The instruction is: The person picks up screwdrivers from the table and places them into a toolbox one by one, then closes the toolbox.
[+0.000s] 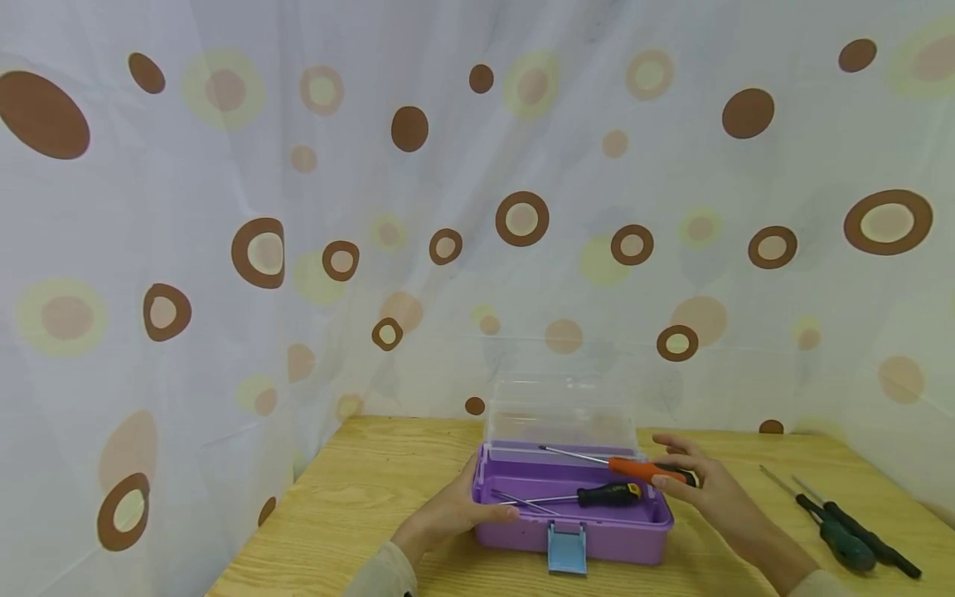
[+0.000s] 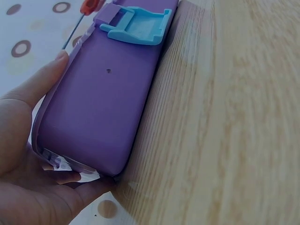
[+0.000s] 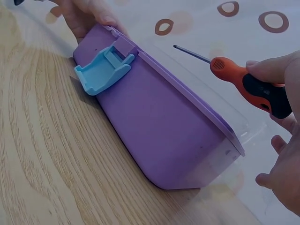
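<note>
A purple toolbox (image 1: 573, 543) stands on the table with its clear lid (image 1: 563, 410) raised at the back. Its light blue latch (image 1: 567, 550) hangs down in front. Inside lies a black-handled screwdriver (image 1: 608, 495) beside other thin metal shafts, whose handles I cannot make out. My left hand (image 1: 458, 504) grips the box's left end, thumb over the front rim. Above the right part of the box, my right hand (image 1: 709, 493) pinches an orange and black screwdriver (image 3: 239, 80) by its handle, the tip pointing left.
To the right on the wooden table (image 1: 403, 464) lie a green-handled screwdriver (image 1: 846, 543) and a black-handled screwdriver (image 1: 869, 535), side by side. A white curtain (image 1: 448, 174) with brown and yellow circles hangs behind the table and along its left side.
</note>
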